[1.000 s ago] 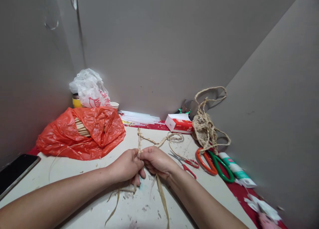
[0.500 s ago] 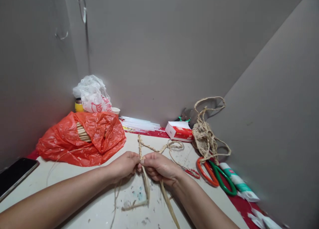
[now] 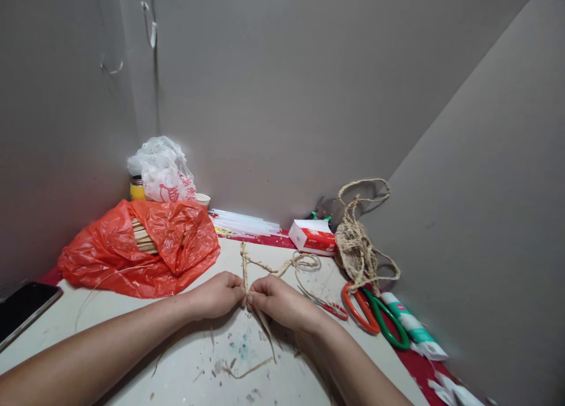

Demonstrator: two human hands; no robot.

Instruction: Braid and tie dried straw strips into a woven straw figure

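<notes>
The left hand (image 3: 218,296) and right hand (image 3: 279,303) are closing fingertip to fingertip on the braided straw cord (image 3: 244,263), the left's fingers no longer curled low. The loose straw strips (image 3: 266,325) below are trailing shorter and lying flatter on the table (image 3: 132,335).

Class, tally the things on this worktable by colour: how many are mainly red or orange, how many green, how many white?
Red or orange: 3 — orange plastic bag, small red scissors, orange scissor handle
Green: 1 — green scissor handle
White: 2 — white plastic bag, white cup
Total: 6
</notes>
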